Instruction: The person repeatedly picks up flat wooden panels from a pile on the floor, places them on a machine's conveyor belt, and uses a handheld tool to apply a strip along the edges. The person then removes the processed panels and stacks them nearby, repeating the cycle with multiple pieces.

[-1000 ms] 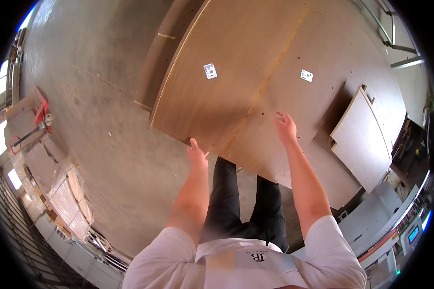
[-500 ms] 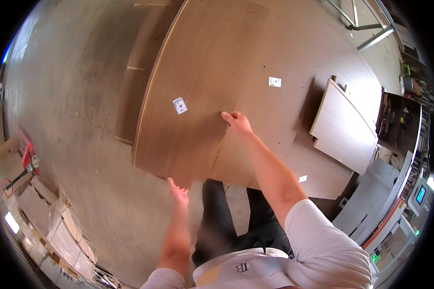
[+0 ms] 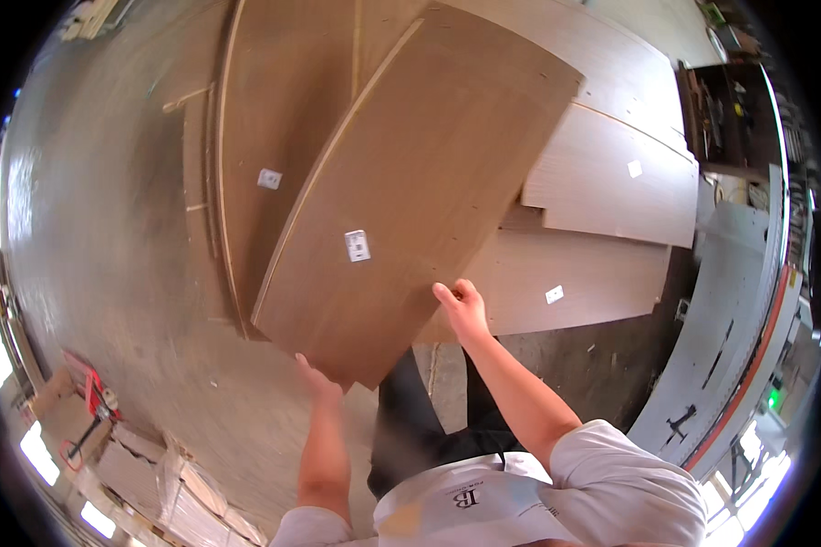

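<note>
A long brown wood panel with a white label slants across the middle, raised over other panels. My right hand grips its right edge, thumb on the top face and fingers curled at the edge. At the near end, my left hand holds the panel's near-left edge; its fingers are partly hidden beneath the board and slightly blurred. Under it, to the left, lies a brown panel with a label. To the right are a smaller labelled panel and a lower panel.
A grey metal machine bed stands on the right, by a dark open-topped box with tools. At lower left are a red-handled pallet jack and a wrapped stack of boards. The concrete floor runs along the left.
The panel in my hands has lifted off and swung at an angle to the panel beside it, and now overlaps it. My right hand appears lower in view; the whole view has shifted.
</note>
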Available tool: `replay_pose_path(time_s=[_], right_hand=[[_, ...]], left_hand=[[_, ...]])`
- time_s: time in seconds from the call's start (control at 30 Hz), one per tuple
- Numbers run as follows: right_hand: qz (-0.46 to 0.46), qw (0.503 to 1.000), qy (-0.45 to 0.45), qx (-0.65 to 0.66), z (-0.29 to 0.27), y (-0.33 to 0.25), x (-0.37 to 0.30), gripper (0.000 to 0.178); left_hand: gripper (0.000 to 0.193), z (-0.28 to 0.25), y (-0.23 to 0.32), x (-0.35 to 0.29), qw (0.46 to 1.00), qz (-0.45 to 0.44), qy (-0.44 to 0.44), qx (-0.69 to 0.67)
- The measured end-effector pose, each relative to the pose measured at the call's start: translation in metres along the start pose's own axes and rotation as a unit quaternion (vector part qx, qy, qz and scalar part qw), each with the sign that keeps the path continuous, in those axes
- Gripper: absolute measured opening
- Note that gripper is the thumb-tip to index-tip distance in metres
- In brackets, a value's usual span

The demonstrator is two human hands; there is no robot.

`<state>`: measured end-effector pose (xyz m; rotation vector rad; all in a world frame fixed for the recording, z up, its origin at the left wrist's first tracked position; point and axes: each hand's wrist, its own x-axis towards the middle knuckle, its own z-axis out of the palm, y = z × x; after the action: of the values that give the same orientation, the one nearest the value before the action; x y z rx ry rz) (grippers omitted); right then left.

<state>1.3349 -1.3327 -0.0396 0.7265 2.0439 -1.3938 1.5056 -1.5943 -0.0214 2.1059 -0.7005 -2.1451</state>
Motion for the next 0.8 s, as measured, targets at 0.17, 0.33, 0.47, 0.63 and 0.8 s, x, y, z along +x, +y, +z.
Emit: replay_pose_path(time_s=[0.17,0.33,0.47,0.63,0.8], right_hand=[[0.077,0.984,0.068,0.144,-0.119,0.054,0.021,0.037],[0.101,0.957,0.151,0.228,-0.217,0.101,0.073,0.037],[0.088,0.954,0.126,0.259,-0.301,0.140,0.126,0.039],[0.076,0.975,0.172,0.118,-0.359,0.122,0.162,0.042],[0.052,0.986,0.145,-0.057,-0.338,0.153,0.182,0.049]], left_hand=[[0.067,0.094,-0.036,0.003,0.992,0.113,-0.005,0.062],[0.050,0.208,-0.091,0.001,0.973,0.175,-0.094,0.114],[0.053,0.291,-0.137,0.006,0.941,0.208,-0.174,0.204],[0.048,0.354,-0.166,-0.005,0.765,0.339,-0.185,0.516],[0.043,0.302,-0.171,0.038,0.700,0.353,-0.194,0.590]])
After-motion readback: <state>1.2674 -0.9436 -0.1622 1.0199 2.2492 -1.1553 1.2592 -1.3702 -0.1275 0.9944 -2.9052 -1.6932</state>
